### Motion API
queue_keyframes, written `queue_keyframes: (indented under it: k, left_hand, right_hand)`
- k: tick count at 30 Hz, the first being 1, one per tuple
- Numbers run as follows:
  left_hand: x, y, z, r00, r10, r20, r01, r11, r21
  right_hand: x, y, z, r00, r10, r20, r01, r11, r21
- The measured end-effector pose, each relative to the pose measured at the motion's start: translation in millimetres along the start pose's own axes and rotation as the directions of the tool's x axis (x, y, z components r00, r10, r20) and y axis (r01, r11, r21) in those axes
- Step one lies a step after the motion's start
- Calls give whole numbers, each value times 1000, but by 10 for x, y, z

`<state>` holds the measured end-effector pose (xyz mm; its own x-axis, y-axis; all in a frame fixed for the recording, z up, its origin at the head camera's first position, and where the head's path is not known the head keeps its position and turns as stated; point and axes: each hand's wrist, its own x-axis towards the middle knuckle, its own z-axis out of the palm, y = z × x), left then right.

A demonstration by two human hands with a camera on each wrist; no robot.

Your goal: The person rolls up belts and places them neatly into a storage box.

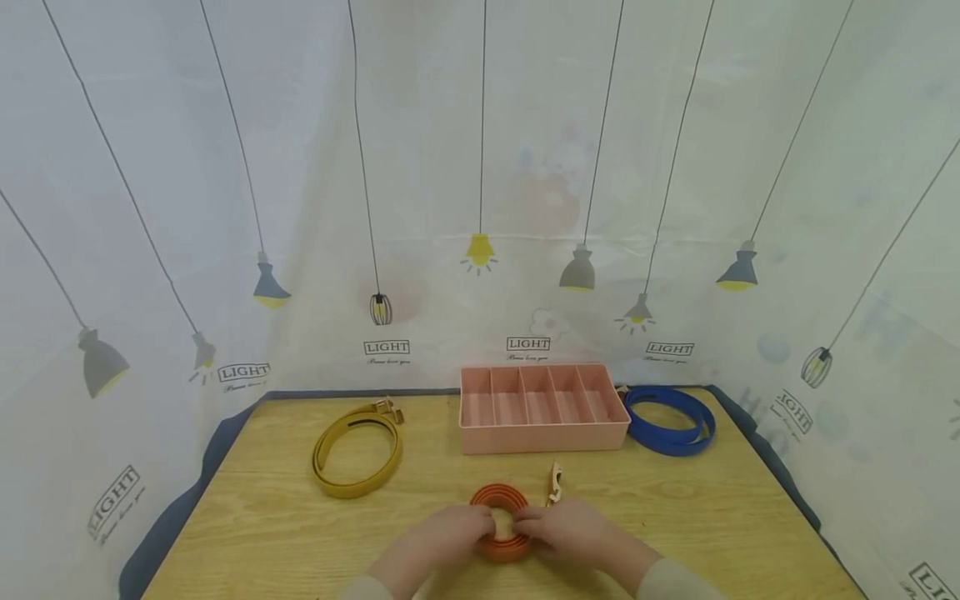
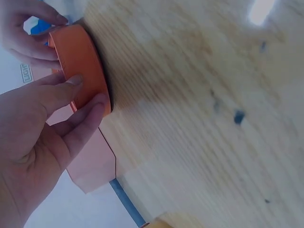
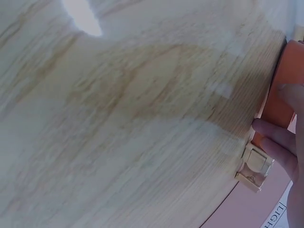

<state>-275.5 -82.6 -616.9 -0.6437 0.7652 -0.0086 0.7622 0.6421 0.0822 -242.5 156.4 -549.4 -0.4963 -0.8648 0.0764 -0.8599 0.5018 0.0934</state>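
At lower middle of my head view, the left hand (image 1: 457, 532) and right hand (image 1: 568, 530) pinch a coiled orange belt (image 1: 504, 552) from opposite sides. The right wrist view gives me its gold buckle (image 3: 254, 166) up close — the left wrist view, its smooth outer face. Farther off, a yellow belt (image 1: 352, 489) lies left of centre, a pink box (image 1: 543, 439) and blue belt (image 1: 678, 447) right. The backdrop (image 1: 442, 167) repeats "LIGHT"; the script beneath is too small.

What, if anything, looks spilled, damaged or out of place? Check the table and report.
Dark specks on the table, seen from the left wrist, look odd: they break the wood grain. Stain or damage, I can't tell. Nothing else stands out, the orange belt included.
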Motion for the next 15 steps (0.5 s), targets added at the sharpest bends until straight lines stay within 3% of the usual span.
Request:
queue_keyframes:
  k: [1, 2, 3, 7, 11, 15]
  left_hand:
    - [-61, 47, -169, 1000, 24, 8, -24, 999, -38]
    - [-89, 62, -245, 999, 36, 5, -36, 998, -47]
    - [-135, 135, -421, 998, 23, 51, -19, 997, -68]
    - [-248, 266, -747, 998, 27, 54, -24, 998, -55]
    - [-277, 339, -850, 999, 5, 46, -5, 1000, -9]
    - [-244, 401, -807, 999, -32, 25, 30, 996, 83]
  right_hand:
    - [4, -2, -3, 1000, -5, 6, 5, 1000, -3]
    - [9, -6, -4, 1000, -8, 12, 8, 1000, -7]
    - [16, -10, -2, 1000, -12, 9, 13, 1000, -10]
    - [51, -37, 10, 1000, -18, -12, 18, 999, -29]
    - [81, -55, 25, 999, -2, -37, 1, 1000, -29]
    - [119, -73, 32, 999, 28, -38, -29, 999, -15]
